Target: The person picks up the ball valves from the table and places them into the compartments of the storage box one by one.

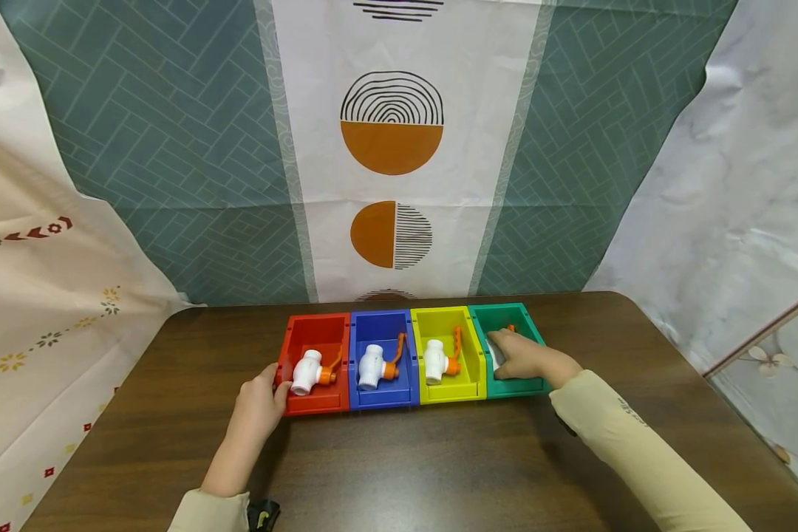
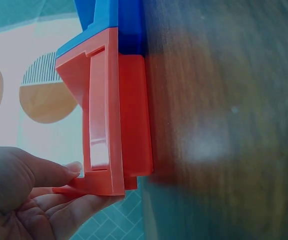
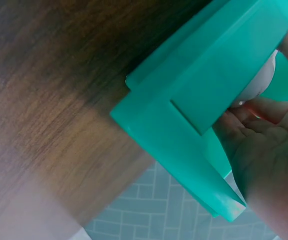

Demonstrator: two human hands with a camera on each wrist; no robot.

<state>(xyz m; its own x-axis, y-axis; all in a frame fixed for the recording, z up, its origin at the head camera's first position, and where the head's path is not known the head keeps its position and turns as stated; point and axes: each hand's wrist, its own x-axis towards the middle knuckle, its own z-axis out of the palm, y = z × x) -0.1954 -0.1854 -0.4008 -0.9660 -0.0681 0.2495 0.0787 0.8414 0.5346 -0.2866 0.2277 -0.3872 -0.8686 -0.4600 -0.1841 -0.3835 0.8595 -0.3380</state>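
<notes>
Four-coloured row: red bin [image 1: 315, 405], blue bin [image 1: 383, 400], yellow bin [image 1: 454, 391] and green bin [image 1: 515, 387] stand joined side by side. My left hand [image 1: 256, 405] pinches the red bin's left side wall, thumb inside and fingers outside, as the left wrist view shows. Inside the green bin, my right hand [image 1: 524, 356] grips a white ball valve [image 3: 260, 84] with an orange handle, largely hidden by the fingers. Similar white ball valves with orange handles lie in the red [image 1: 307, 369], blue [image 1: 372, 366] and yellow bins [image 1: 434, 361].
The bins rest on a dark brown wooden table [image 1: 399, 465], close to its back edge. Behind hangs a patterned green and white cloth [image 1: 219, 185]. Pale cloths [image 1: 53, 295] hang along the left and right sides.
</notes>
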